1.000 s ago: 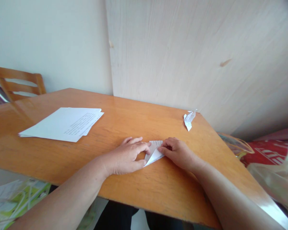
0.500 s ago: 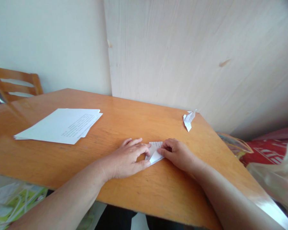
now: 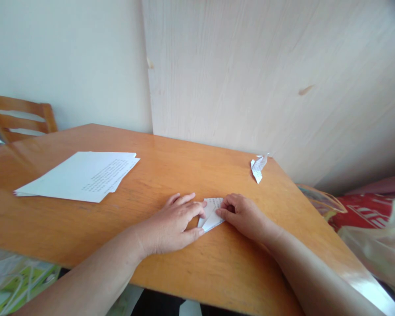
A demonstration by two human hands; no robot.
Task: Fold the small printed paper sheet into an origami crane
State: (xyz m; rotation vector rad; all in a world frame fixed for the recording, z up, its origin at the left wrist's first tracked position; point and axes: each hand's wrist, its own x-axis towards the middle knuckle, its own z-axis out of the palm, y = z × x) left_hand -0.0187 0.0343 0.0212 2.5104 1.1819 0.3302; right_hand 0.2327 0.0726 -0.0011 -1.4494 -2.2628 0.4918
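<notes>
Paper (image 3: 212,220), folded | left fingers (image 3: 195,209) spread, touching its edge | right fingers (image 3: 226,214) pinched on it

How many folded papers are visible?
2: the near paper, between the left hand and right hand, which partly cover it; the far paper, by the far right corner of the table.

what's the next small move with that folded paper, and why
Probably press the folded paper flatter with the right hand: a flap lies slantwise across it, that hand's fingers touch its right side, and the left hand has its thumb at the near corner.
</notes>
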